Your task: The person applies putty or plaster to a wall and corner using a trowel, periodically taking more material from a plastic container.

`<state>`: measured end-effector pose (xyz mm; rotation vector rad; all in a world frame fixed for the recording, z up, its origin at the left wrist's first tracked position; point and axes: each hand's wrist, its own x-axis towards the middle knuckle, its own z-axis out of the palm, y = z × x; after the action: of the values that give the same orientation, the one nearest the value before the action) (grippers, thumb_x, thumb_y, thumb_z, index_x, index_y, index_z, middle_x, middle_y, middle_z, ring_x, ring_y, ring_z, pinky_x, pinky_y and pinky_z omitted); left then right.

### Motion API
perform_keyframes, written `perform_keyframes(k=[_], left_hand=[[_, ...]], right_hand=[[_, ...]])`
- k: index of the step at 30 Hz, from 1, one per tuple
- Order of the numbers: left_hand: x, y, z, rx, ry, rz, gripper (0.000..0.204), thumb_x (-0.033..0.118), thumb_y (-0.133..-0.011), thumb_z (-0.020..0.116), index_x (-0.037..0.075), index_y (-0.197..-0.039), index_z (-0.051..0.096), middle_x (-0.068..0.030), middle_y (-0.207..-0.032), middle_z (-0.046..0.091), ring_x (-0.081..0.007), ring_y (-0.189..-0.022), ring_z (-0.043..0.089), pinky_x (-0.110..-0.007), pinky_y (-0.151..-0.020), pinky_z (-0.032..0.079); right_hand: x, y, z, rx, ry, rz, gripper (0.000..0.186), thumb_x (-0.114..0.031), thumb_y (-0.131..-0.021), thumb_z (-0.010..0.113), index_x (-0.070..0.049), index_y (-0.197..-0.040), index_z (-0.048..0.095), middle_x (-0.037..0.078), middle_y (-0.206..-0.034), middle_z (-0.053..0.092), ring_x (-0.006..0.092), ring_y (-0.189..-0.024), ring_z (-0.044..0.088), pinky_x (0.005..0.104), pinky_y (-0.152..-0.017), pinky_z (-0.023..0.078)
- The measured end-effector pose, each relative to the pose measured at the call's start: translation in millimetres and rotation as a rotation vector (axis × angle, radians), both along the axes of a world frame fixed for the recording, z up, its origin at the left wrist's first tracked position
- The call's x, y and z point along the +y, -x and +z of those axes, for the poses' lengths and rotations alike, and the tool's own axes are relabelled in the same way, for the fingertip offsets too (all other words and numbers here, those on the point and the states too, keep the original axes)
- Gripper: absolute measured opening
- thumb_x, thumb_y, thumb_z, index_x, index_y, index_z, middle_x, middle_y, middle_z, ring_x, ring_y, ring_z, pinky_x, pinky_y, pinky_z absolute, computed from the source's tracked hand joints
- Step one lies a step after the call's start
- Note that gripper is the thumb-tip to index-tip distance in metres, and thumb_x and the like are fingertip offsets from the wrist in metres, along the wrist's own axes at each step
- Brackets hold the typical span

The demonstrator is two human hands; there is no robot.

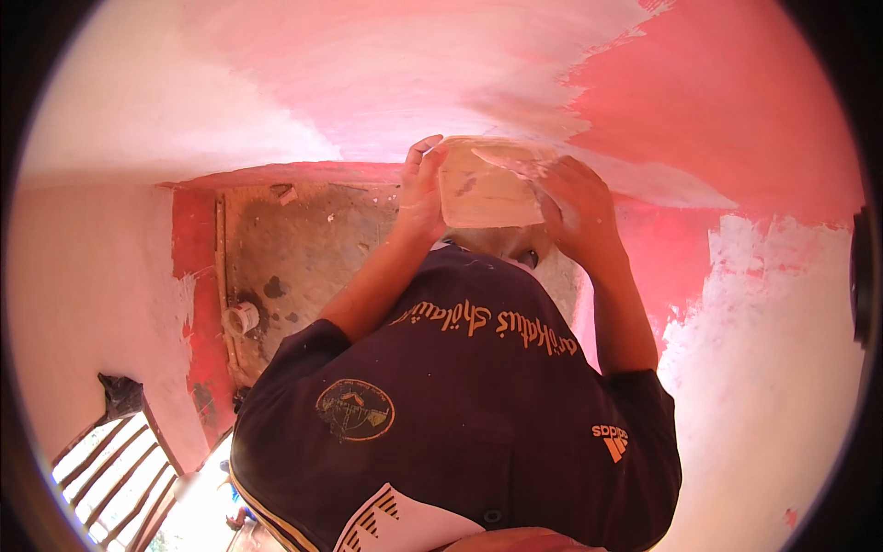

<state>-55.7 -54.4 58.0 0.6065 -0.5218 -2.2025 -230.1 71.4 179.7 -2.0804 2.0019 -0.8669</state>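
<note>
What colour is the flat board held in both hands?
Pale tan, smeared with white plaster, on the board; seen in the head view.

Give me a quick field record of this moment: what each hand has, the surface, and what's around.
left hand: grips the left edge of a flat tan plaster board
right hand: holds the board's right edge, dusted white
board: smeared with white putty
wall: pink-red, partly coated white
floor: bare concrete, small white pot on it
window grille: lower left

Two hands (420, 189) — one board (485, 195) — one cup (242, 318).
</note>
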Motion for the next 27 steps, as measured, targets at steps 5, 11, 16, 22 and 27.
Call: perform_keyframes(k=[5, 11, 16, 22, 27], left_hand=[[6.4, 1.9, 26.6, -0.004, -0.022, 0.087, 0.03, 0.019, -0.098, 0.061, 0.011, -0.122, 0.046, -0.0087, -0.108, 0.062, -0.018, -0.095, 0.064, -0.035, -0.075, 0.058], [3.3, -10.7, 33.8, -0.125, -0.025, 0.199, 0.04, 0.017, -0.097, 0.062, 0.011, -0.131, 0.041, -0.0096, -0.109, 0.062, -0.0188, -0.096, 0.063, -0.036, -0.075, 0.058], [4.4, -18.3, 38.5, -0.095, -0.028, 0.271, 0.044, 0.017, -0.097, 0.064, 0.01, -0.133, 0.039, -0.0102, -0.109, 0.062, -0.0187, -0.097, 0.063, -0.036, -0.076, 0.058], [9.6, -21.8, 47.9, -0.191, 0.021, 0.195, 0.051, 0.012, -0.093, 0.07, 0.006, -0.133, 0.039, -0.0111, -0.105, 0.065, -0.0177, -0.096, 0.064, -0.036, -0.076, 0.058], [10.1, -15.0, 46.2, -0.171, 0.02, 0.291, 0.05, 0.01, -0.092, 0.07, 0.005, -0.132, 0.041, -0.012, -0.102, 0.067, -0.018, -0.089, 0.066, -0.034, -0.071, 0.058]], right_hand=[[-25.7, -17.9, -6.6, 0.178, 0.022, 0.088, 0.04, -0.001, -0.074, 0.065, -0.011, -0.112, 0.069, 0.009, -0.098, 0.069, 0.0307, -0.095, 0.064, 0.043, -0.081, 0.052], [-18.6, -44.7, -10.8, 0.13, -0.029, 0.199, 0.037, -0.011, -0.072, 0.071, -0.01, -0.108, 0.068, 0.007, -0.098, 0.068, 0.0303, -0.095, 0.064, 0.0439, -0.082, 0.052], [-7.5, -40.8, -17.4, 0.091, -0.073, 0.365, 0.034, -0.01, -0.073, 0.071, -0.009, -0.107, 0.068, 0.01, -0.1, 0.068, 0.0323, -0.095, 0.064, 0.0443, -0.081, 0.052], [-22.6, -19.4, -1.9, 0.087, 0.064, 0.205, 0.031, -0.006, -0.075, 0.067, -0.008, -0.107, 0.068, 0.011, -0.099, 0.068, 0.0329, -0.096, 0.064, 0.0456, -0.083, 0.05], [-11.6, -43.6, -10.2, 0.095, -0.001, 0.31, 0.029, -0.013, -0.075, 0.072, -0.009, -0.103, 0.07, 0.01, -0.098, 0.068, 0.0319, -0.091, 0.062, 0.0445, -0.081, 0.05]])
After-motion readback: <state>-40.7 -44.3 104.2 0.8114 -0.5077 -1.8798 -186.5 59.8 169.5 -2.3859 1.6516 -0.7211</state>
